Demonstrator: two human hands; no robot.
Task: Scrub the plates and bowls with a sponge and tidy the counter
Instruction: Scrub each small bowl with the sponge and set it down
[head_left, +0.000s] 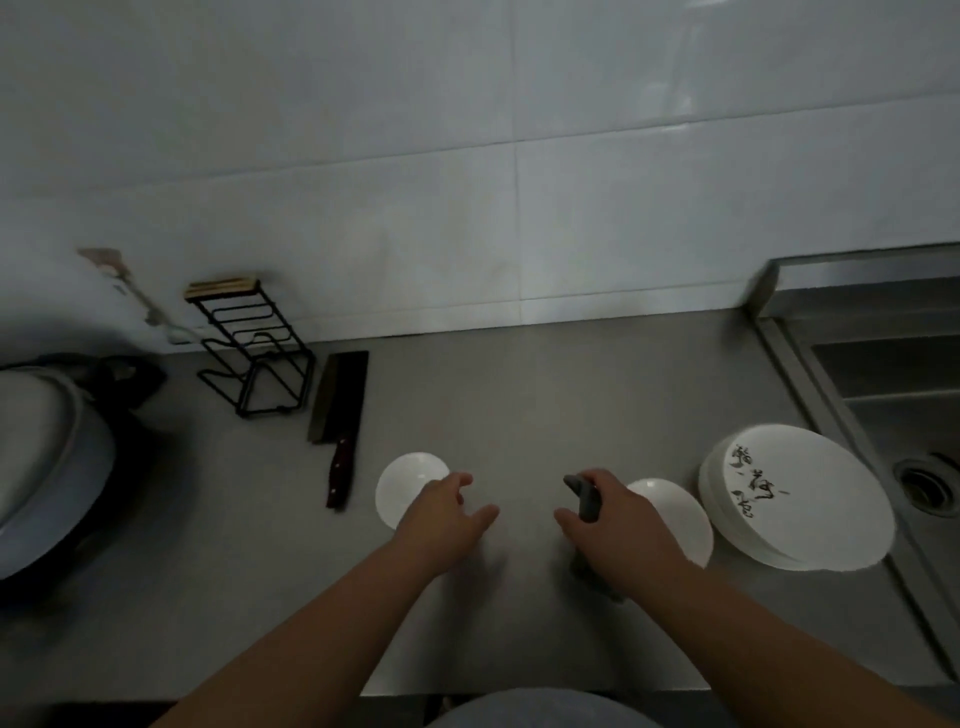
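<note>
My right hand (618, 525) grips a dark grey sponge (584, 499) above the steel counter (519, 405); part of the sponge sticks out below my wrist. Just right of that hand lies a white bowl (675, 514), partly covered by it. My left hand (447, 514) hovers with relaxed, spread fingers over the near edge of another white bowl (408, 478), and holds nothing. Further right is a stack of white plates (800, 493) with black brush lettering on the top one.
A cleaver (337, 410) with a dark red handle lies left of the bowls, beside a black wire rack (254, 353) at the wall. A large lidded wok (47, 467) fills the left edge. The steel sink (904, 395) with its drain (930, 480) is at right.
</note>
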